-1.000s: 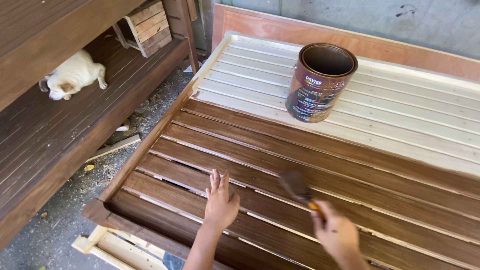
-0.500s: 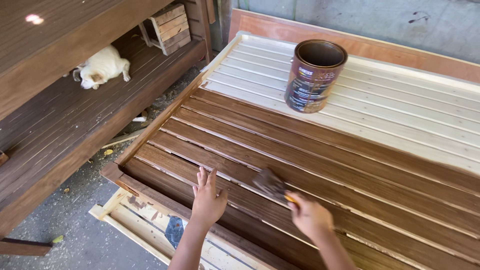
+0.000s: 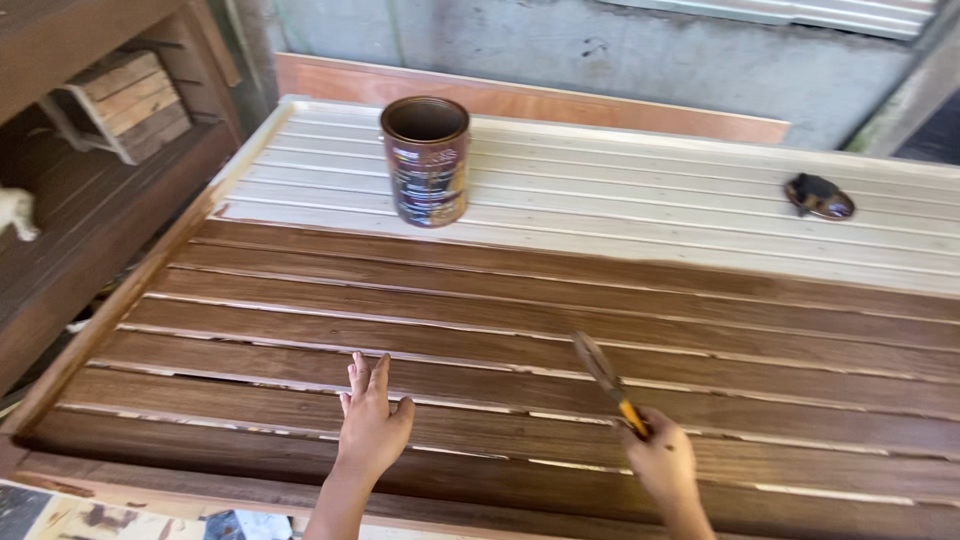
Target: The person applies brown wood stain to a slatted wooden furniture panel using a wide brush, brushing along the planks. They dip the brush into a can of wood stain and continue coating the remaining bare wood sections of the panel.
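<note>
Open stain can (image 3: 425,160) upright on slats (image 3: 600,210); contents unseen.

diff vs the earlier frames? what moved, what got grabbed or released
The right hand has slid the brush rightward along the stained slats, bristles lifted and angled up-left. The view swung right, bringing the can lid into sight and pushing the white animal to the left edge. Nothing grabbed or released. Unchanged: left hand flat on the slats, open can on the unstained part.
</note>
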